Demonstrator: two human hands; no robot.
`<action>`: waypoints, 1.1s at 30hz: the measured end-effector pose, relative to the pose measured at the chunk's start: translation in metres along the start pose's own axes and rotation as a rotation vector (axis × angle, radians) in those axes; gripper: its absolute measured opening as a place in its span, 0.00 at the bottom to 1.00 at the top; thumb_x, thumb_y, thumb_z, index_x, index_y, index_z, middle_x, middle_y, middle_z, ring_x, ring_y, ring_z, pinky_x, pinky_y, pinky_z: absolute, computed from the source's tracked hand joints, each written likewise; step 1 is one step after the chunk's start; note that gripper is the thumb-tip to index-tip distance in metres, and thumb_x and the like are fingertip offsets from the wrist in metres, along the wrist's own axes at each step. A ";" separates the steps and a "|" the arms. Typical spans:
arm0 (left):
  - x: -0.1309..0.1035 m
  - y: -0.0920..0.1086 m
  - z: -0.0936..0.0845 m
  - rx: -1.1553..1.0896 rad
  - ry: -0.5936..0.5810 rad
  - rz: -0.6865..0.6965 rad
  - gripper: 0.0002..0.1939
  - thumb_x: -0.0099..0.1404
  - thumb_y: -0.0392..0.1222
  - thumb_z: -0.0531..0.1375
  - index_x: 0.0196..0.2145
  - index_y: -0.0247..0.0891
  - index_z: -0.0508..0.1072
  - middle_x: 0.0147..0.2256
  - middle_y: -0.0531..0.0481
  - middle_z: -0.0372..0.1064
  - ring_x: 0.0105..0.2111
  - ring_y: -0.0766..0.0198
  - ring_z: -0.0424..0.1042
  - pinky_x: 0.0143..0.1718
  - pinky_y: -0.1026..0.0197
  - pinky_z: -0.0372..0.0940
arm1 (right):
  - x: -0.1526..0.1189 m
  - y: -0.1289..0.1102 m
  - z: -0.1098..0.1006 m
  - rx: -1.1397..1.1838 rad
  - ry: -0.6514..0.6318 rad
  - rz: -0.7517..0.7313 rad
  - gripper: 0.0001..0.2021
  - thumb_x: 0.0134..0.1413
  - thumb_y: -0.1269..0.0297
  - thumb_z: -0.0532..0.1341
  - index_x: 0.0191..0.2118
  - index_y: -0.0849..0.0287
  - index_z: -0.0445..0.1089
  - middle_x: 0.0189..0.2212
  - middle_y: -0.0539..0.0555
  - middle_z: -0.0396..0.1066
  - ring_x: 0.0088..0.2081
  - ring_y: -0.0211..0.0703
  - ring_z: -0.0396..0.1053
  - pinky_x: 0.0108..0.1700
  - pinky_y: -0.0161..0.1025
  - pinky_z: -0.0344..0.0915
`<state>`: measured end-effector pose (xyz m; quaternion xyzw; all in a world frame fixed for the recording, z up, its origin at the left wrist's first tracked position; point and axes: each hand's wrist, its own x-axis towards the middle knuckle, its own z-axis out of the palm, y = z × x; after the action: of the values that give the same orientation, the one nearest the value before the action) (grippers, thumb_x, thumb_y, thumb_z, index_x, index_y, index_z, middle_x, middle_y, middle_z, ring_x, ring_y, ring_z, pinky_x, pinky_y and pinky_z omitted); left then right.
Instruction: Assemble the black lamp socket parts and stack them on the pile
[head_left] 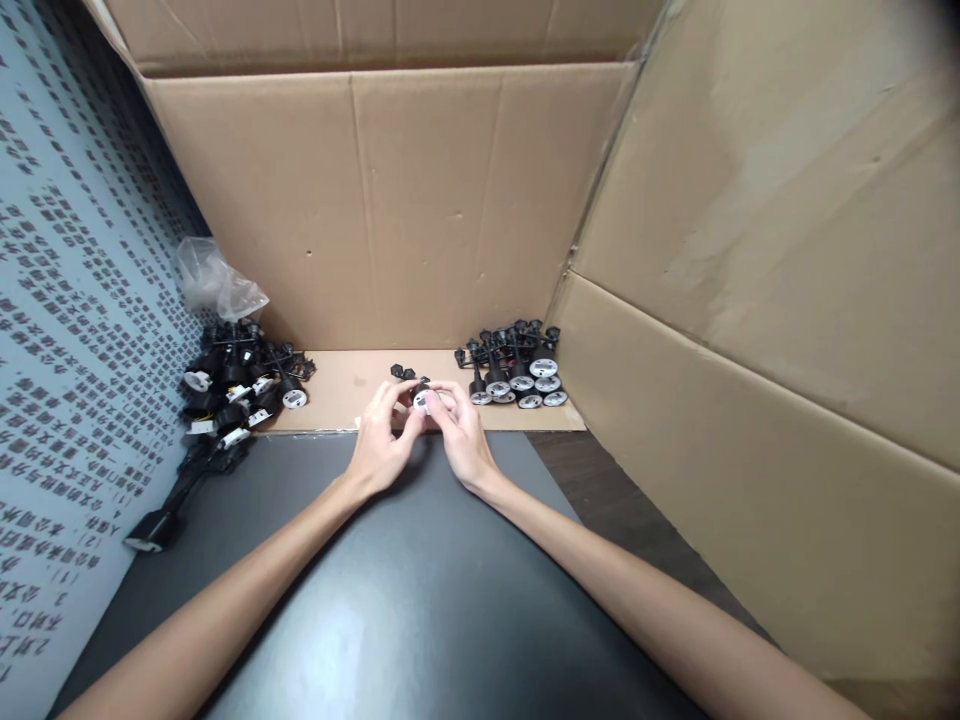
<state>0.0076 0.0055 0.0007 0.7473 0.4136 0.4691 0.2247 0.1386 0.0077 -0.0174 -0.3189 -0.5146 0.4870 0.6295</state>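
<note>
Grip of left hand [384, 440] and right hand [463, 438] is closed around the black piece [419, 399] by the tabletop's [420, 560] far edge; best steadied evenly, with light pressure on its white face.

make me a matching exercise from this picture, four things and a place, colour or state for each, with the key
1) plastic bag
2) left hand and right hand
3) work surface
4) neat stack

A) dark grey
B) right of both hands
C) by the jumbled pile at left
D) holding a black piece

Pairs: 1-C, 2-D, 3-A, 4-B
</note>
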 end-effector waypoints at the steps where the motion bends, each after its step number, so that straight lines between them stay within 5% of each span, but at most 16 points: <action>1: 0.000 -0.001 0.000 0.010 -0.024 0.004 0.20 0.68 0.49 0.56 0.55 0.40 0.67 0.43 0.46 0.65 0.37 0.62 0.71 0.38 0.58 0.70 | 0.000 -0.001 0.000 0.001 0.001 0.000 0.16 0.57 0.50 0.61 0.46 0.53 0.63 0.34 0.52 0.74 0.34 0.43 0.73 0.39 0.42 0.72; 9: 0.000 -0.004 0.001 0.009 0.009 -0.059 0.17 0.69 0.50 0.55 0.51 0.39 0.67 0.41 0.46 0.71 0.36 0.61 0.71 0.39 0.56 0.68 | -0.001 0.002 0.000 0.000 -0.040 0.018 0.17 0.58 0.47 0.59 0.46 0.52 0.61 0.36 0.52 0.74 0.34 0.43 0.74 0.35 0.41 0.72; 21: -0.005 -0.006 0.005 0.197 0.133 0.190 0.18 0.72 0.46 0.52 0.57 0.39 0.66 0.43 0.45 0.68 0.38 0.63 0.70 0.42 0.58 0.68 | -0.002 -0.001 0.001 -0.080 0.046 -0.038 0.15 0.59 0.49 0.59 0.44 0.54 0.62 0.38 0.52 0.71 0.34 0.40 0.70 0.34 0.37 0.68; 33: -0.001 -0.005 0.004 0.091 0.069 0.045 0.16 0.73 0.49 0.49 0.50 0.38 0.69 0.44 0.46 0.71 0.38 0.63 0.73 0.40 0.59 0.69 | -0.002 -0.002 0.001 -0.056 0.001 -0.045 0.15 0.58 0.51 0.60 0.45 0.55 0.64 0.41 0.55 0.72 0.41 0.43 0.72 0.36 0.37 0.68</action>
<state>0.0085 0.0079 -0.0050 0.7493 0.4250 0.4801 0.1656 0.1380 0.0050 -0.0161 -0.3249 -0.5348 0.4581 0.6313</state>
